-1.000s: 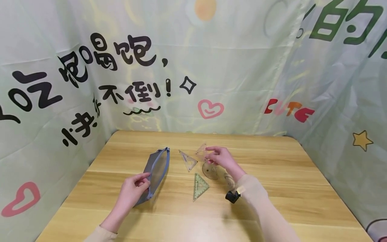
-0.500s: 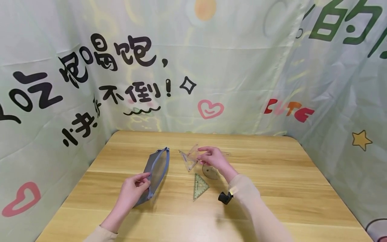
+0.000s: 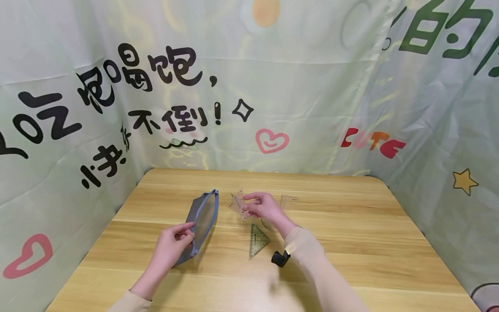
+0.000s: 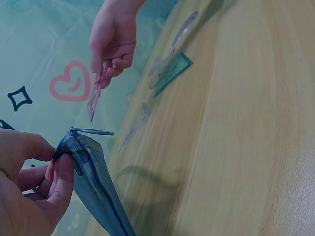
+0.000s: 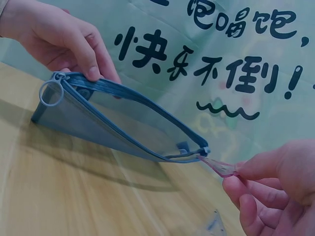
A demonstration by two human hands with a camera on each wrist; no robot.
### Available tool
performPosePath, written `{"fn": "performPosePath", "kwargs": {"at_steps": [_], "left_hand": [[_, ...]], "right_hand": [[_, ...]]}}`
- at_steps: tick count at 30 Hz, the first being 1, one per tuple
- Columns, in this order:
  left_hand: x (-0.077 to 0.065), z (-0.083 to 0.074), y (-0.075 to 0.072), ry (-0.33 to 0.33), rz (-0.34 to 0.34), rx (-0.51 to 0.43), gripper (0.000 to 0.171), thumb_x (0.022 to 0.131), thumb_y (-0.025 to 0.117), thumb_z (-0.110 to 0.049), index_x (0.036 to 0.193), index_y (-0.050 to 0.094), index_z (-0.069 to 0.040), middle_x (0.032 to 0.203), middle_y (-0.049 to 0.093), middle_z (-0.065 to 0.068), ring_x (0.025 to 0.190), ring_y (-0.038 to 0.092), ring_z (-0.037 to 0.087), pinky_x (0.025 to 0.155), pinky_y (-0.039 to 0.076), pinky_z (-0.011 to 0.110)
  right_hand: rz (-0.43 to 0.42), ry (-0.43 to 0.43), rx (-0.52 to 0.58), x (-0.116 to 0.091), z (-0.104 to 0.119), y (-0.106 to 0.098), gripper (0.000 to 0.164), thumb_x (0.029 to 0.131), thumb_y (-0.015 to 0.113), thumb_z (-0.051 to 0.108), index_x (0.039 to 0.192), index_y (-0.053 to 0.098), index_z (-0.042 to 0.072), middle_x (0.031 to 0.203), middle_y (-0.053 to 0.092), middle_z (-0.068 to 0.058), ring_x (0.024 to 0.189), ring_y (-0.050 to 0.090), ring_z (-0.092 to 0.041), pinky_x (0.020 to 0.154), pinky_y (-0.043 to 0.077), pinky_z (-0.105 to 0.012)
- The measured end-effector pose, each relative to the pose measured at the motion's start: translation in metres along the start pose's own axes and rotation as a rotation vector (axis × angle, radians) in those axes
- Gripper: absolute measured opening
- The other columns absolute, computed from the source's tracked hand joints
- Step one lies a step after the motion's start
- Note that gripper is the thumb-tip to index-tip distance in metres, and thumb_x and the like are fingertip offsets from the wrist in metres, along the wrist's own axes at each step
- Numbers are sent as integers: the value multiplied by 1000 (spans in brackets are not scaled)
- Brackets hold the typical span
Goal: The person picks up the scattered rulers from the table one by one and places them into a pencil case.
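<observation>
My left hand pinches the rim of a blue-grey zip pouch near one end. Unzipped, the pouch stands on its side with its mouth facing right; a ring pull hangs from the zip. Between thumb and fingers my right hand holds a clear, pinkish set square above the table. In the right wrist view its tip overlaps the pouch's far corner. Another clear set square lies on the table beneath that hand. Closer to me is a green set square.
A clear protractor lies partly hidden behind my right wrist. Beyond it, to the right, is another clear flat piece. The wooden table is bounded by printed cloth walls. A black device sits at my right wrist.
My right hand has moved left toward the pouch with the pinkish set square, uncovering the clear piece at the right. The left hand and pouch have stayed in place.
</observation>
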State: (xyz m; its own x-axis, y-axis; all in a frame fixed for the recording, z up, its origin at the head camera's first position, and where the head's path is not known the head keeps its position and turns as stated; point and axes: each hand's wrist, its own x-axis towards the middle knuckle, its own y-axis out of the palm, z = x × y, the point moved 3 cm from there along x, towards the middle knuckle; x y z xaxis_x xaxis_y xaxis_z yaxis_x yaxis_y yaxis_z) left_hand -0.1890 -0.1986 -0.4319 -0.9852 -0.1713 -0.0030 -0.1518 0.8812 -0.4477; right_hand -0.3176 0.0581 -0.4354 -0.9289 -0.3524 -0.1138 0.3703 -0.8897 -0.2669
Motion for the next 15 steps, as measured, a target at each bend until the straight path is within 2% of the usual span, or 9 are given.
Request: {"fn": "performPosePath", "kwargs": {"at_steps": [8, 15], "left_hand": [[-1, -2, 1, 4, 6, -2, 33, 90, 64, -3, 123, 66, 4, 88, 65, 9, 72, 59, 8, 67, 61, 24], [-4, -6, 5, 1, 26, -41, 34, 90, 65, -2, 123, 65, 6, 89, 64, 11, 73, 59, 9, 67, 61, 22]], "right_hand": [[40, 0, 47, 0, 3, 16, 41, 93, 63, 7, 134, 57, -1, 101, 75, -20, 66, 68, -10, 68, 61, -28], [86, 13, 131, -2, 5, 26, 43, 91, 62, 1, 134, 55, -4, 104, 72, -23, 67, 67, -10, 79, 63, -38]]}}
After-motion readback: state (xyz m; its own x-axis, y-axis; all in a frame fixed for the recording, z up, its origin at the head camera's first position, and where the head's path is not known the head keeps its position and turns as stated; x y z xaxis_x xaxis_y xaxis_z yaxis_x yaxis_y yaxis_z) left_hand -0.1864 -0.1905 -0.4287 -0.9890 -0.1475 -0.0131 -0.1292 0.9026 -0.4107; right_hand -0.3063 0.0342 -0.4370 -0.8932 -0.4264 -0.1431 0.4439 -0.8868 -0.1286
